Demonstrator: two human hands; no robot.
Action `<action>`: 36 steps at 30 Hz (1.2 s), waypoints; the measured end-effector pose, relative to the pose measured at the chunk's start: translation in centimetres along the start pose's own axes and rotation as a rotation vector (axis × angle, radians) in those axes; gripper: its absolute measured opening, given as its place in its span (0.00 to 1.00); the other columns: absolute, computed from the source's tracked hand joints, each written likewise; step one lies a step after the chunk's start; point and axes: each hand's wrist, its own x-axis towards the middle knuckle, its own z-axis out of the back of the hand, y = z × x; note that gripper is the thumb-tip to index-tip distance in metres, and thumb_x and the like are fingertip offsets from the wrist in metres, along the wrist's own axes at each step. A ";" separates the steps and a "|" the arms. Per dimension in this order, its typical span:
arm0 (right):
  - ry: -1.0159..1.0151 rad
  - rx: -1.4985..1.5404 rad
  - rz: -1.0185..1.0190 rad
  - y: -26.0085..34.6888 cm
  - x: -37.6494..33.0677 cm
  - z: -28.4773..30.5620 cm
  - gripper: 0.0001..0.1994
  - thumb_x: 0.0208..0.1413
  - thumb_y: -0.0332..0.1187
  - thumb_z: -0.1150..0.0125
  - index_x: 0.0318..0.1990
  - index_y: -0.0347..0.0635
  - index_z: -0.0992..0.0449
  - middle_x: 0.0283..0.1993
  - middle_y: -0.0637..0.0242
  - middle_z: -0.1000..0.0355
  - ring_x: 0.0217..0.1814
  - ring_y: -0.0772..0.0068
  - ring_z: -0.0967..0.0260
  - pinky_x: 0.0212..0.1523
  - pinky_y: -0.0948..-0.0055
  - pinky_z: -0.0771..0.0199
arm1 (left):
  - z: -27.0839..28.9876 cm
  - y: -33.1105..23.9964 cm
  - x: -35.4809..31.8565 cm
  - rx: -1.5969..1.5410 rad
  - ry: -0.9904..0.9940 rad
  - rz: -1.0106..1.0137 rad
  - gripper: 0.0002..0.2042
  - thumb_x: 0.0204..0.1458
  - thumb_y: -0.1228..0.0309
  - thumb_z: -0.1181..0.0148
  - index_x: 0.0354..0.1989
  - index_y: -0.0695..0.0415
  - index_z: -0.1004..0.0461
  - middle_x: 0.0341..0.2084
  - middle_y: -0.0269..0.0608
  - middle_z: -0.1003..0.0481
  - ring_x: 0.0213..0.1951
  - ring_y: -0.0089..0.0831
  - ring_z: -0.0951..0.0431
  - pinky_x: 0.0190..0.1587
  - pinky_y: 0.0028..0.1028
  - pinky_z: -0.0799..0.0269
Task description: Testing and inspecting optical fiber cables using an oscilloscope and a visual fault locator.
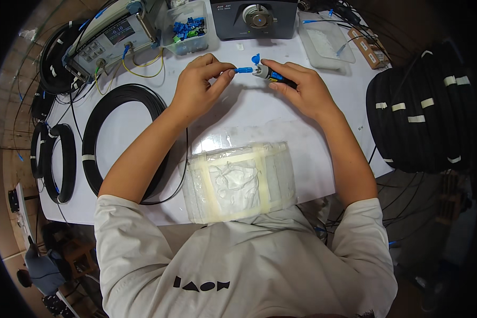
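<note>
— White tabletop (281, 114), cluttered along its far edge. What have you got up there?

— Upper middle of the frame: my left hand (196, 90) pinches a small blue connector (243, 69) between thumb and fingertips, grip closed on it. My right hand (302, 87) is wrapped around a pen-like tool (267, 74) with a grey and blue tip, grip closed on that too. The connector's end points straight at the tool's tip, just beside it; whether they touch I cannot tell.

— And around your hands?

— A taped plastic pouch (238, 180) lies lower centre. A black cable coil (119, 143) sits at left, a meter with a display (111, 37) upper left, a clear bin of blue parts (188, 29) beside it, and a dark machine (257, 18) top centre.

— What could go wrong?

— I think a tilted approach could jam or scratch the connector's end. It's small, so a loose pinch might drop it, and the thin cable trailing past my left forearm could snag and tug it askew.
</note>
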 end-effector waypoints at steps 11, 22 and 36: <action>0.043 -0.062 0.007 0.3 -0.2 0.2 0.28 0.59 0.31 0.31 0.68 0.57 0.26 0.39 0.63 0.24 0.37 0.64 0.30 0.43 0.67 0.27 | 0.1 0.1 0.1 0.069 0.038 -0.093 0.08 0.59 0.73 0.34 0.44 0.62 0.16 0.28 0.39 0.28 0.32 0.30 0.28 0.36 0.29 0.32; 0.231 -0.014 -0.004 0.4 0.3 0.9 0.27 0.61 0.28 0.40 0.69 0.45 0.29 0.43 0.56 0.25 0.44 0.58 0.27 0.49 0.65 0.28 | 0.2 0.3 0.4 0.265 0.031 -0.390 0.06 0.54 0.74 0.33 0.40 0.58 0.17 0.29 0.38 0.26 0.35 0.40 0.26 0.42 0.38 0.34; 0.172 0.285 -0.039 -0.3 -0.2 1.5 0.25 0.61 0.22 0.46 0.67 0.40 0.27 0.44 0.63 0.28 0.42 0.72 0.35 0.50 0.78 0.33 | 1.2 0.7 0.0 0.130 -0.228 -0.177 0.22 0.60 0.65 0.35 0.61 0.59 0.26 0.58 0.47 0.27 0.62 0.47 0.30 0.64 0.40 0.35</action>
